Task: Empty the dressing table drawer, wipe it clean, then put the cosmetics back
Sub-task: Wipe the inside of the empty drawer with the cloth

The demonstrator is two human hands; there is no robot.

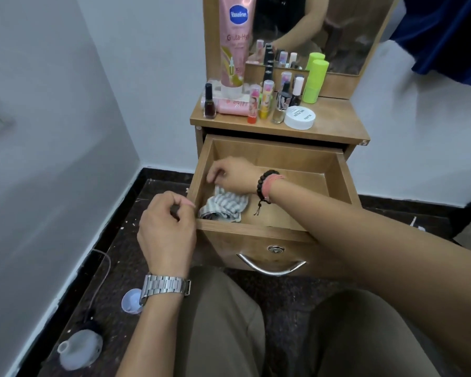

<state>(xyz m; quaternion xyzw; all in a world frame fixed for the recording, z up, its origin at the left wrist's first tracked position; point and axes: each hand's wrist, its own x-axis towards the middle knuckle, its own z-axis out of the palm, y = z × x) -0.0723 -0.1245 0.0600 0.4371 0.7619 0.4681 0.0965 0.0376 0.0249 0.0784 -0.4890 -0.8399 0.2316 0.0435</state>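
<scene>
Reaching across into the open drawer, the right hand has its fingers curled down onto a striped grey-and-white cloth, pinching its upper edge near the drawer's left wall; a dark bead bracelet and a pink thread circle that wrist. The cloth lies bunched in the front left corner of the drawer, on its wooden floor. The left hand sits just outside the drawer's front left corner with its fingers loosely curled and holding nothing, the thumb and forefinger close to the drawer's edge; whether they touch it I cannot tell. A metal watch is on that wrist. The cosmetics stand on the dressing table top above the drawer: a tall pink Vaseline tube at the back left, a dark nail polish bottle at the front left, a flat white jar near the front edge, and a green tube upright beside the mirror. Several small bottles and sticks stand between them. The drawer front carries a curved metal handle below a small lock.
</scene>
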